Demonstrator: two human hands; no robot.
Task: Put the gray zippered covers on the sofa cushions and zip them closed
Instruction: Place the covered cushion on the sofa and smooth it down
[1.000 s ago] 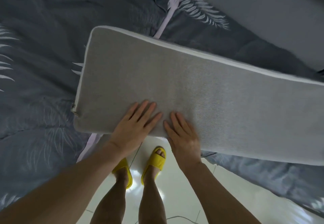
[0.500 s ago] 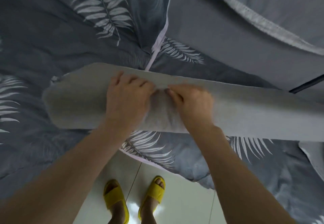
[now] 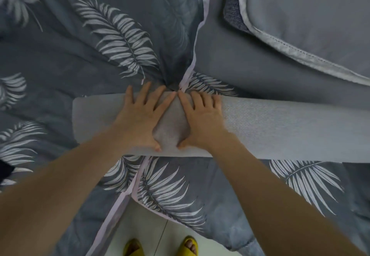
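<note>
A long covered sofa cushion [image 3: 280,127] in light gray woven fabric lies across the bed, running from the left of centre to the right edge. My left hand [image 3: 138,119] lies flat on it with fingers spread. My right hand [image 3: 202,119] lies flat beside it, fingers spread too. The index fingertips nearly meet at the cushion's far edge and the thumbs point toward each other near its front edge. Both palms press down and dent the cushion between them. No zipper shows.
A dark gray quilt with white leaf prints [image 3: 120,39] covers the bed under the cushion. Another gray cushion with pale piping [image 3: 310,25] lies at the back right. White tiled floor [image 3: 160,231] and my feet in yellow slippers [image 3: 188,245] show at the bottom.
The cushion has gone from overhanging the bed's front edge to lying farther in on the quilt. My hands, curled on its top half a second ago, now lie flat and spread.
</note>
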